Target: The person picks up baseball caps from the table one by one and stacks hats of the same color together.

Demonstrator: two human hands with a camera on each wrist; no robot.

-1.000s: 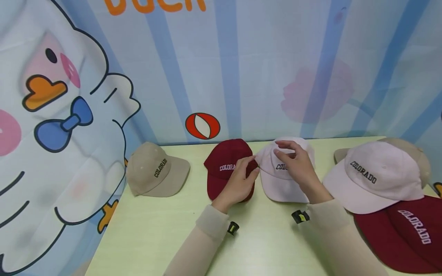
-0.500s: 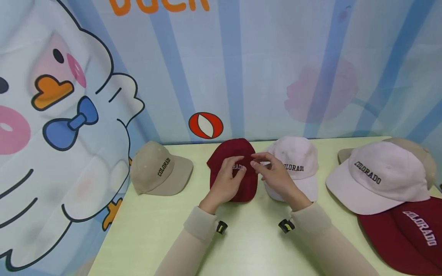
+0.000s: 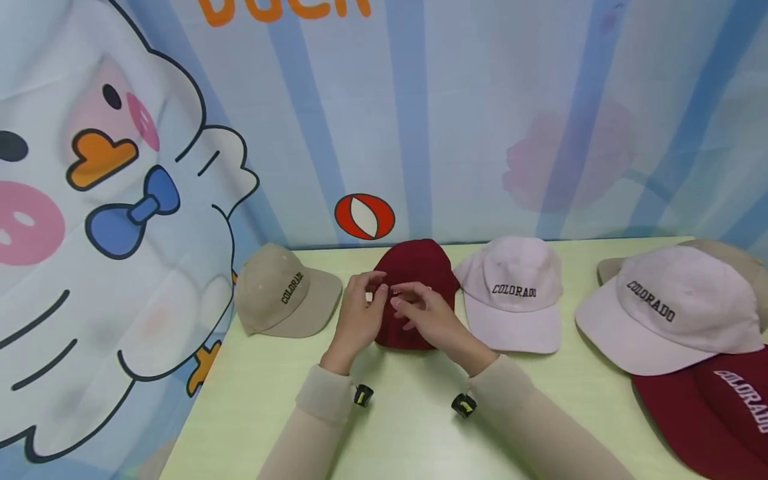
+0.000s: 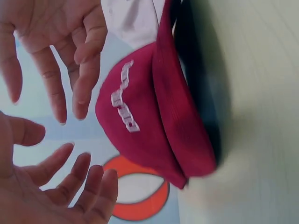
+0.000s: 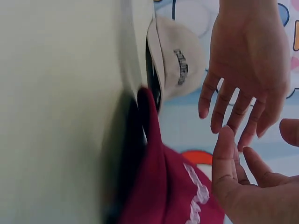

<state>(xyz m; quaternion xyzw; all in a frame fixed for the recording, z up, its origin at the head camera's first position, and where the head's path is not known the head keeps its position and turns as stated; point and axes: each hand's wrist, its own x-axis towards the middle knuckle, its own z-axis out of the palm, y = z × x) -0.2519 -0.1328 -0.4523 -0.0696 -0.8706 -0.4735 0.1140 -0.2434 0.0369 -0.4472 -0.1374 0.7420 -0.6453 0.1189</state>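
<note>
A dark red cap [image 3: 417, 260] marked in white letters sits on the pale table, brim toward me. Above its front, in the head view, hover my left hand [image 3: 359, 317] and my right hand [image 3: 437, 323]. Both wrist views show the hands apart from the cap, fingers loosely bent and holding nothing. The left hand [image 4: 60, 186] faces the right one across a small gap. To the left stands a beige cap [image 3: 273, 293], its brim pointing right. A pale pink cap [image 3: 513, 293] reading COLORADO sits just right of the red one. The hands hide most of the red cap's lettering.
At the right, another pale pink cap [image 3: 666, 313] overlaps a second beige cap [image 3: 744, 253] behind it and a second red cap [image 3: 696, 413] in front. A printed cloth backdrop [image 3: 468, 120] rises along the table's [image 3: 408, 427] back edge.
Both hands have moved left. The right hand has gone from over the pink cap to over the red cap, while the left has shifted to the red cap's left side. The caps stay in place.
</note>
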